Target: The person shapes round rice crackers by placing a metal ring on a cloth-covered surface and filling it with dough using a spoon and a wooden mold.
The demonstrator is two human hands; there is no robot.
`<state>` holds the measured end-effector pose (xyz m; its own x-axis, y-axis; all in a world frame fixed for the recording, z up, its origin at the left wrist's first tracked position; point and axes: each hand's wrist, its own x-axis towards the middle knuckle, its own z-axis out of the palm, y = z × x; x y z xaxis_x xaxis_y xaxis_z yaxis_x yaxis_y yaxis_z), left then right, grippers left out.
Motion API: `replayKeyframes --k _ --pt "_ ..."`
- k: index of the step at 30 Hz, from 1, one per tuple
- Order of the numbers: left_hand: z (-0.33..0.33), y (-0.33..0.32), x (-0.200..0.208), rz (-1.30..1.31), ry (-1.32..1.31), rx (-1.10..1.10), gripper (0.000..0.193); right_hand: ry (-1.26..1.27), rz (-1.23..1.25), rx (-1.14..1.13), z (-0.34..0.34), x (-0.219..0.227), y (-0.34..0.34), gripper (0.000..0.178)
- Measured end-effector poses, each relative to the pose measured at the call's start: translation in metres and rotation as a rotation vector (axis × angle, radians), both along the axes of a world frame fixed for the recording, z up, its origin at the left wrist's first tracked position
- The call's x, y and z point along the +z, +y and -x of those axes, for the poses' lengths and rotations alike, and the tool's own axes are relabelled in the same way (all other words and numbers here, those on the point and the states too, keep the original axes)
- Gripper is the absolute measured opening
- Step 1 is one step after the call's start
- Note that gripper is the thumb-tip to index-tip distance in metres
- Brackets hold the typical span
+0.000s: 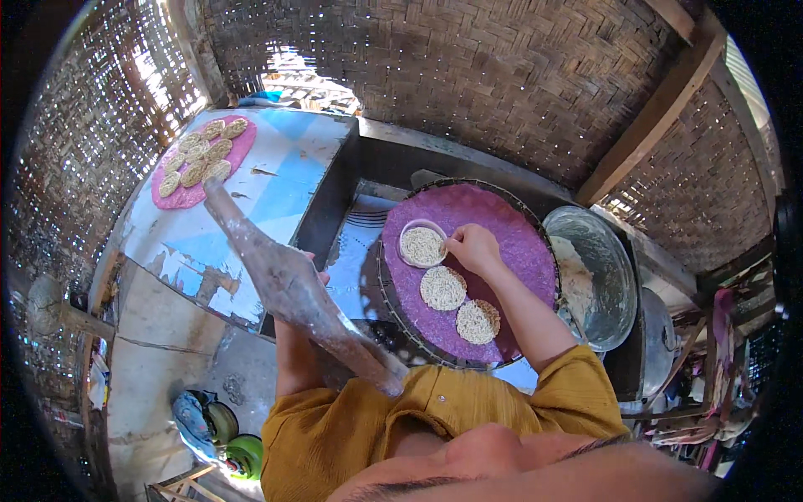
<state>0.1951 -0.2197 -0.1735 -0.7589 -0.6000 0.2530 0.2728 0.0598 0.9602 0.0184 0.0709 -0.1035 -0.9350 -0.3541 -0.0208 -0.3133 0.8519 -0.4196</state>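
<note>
My right hand (474, 248) has its fingers closed on the rim of a shallow pale ring mould (404, 242). Inside the ring lies a round of off-white strands (423, 246). Two more such rounds (443, 288) lie beside it on a purple cloth (519, 243), which covers a round woven tray (386, 305). A long, weathered wooden tool (288, 280), broad in the middle with narrower ends, slants up in front of my chest. My left hand (321, 269) is behind its broad part, mostly hidden; only a few fingertips show past the edge, and it appears to support the tool.
At the left, several strand rounds (197, 152) sit on a pink cloth (173, 199) over a peeling blue-white board (284, 167). A large metal basin (615, 309) with pale dough (575, 280) stands right of the tray. Woven walls (468, 75) enclose the space.
</note>
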Motion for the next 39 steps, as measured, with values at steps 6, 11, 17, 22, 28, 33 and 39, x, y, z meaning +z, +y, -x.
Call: replayKeyframes --k 6,11,17,22,28,33,39 --pt "-0.022 0.031 0.079 -0.771 0.096 -0.14 0.033 0.077 0.123 -0.107 -0.002 0.037 0.062 0.026" --pt "-0.034 0.007 0.057 -0.299 0.335 -0.479 0.044 0.023 0.059 -0.214 -0.035 0.039 0.148 0.025" --pt "-0.03 0.026 0.056 -0.06 0.535 -0.461 0.05 -0.059 0.0 -0.352 -0.067 0.017 0.191 0.022" --pt "-0.029 0.04 0.074 -0.058 0.564 -0.44 0.049 -0.061 0.055 -0.283 -0.077 0.003 0.198 0.024" --pt "-0.039 0.049 0.082 -0.002 0.532 -0.491 0.044 -0.081 0.101 -0.258 -0.084 0.003 0.2 0.03" --pt "-0.046 0.044 0.084 -0.022 0.549 -0.641 0.047 0.296 0.294 -0.334 -0.079 -0.01 0.216 0.038" --pt "-0.055 0.034 0.066 -0.113 0.4 -0.437 0.055 -0.384 0.726 -0.387 -0.062 -0.041 0.238 0.028"
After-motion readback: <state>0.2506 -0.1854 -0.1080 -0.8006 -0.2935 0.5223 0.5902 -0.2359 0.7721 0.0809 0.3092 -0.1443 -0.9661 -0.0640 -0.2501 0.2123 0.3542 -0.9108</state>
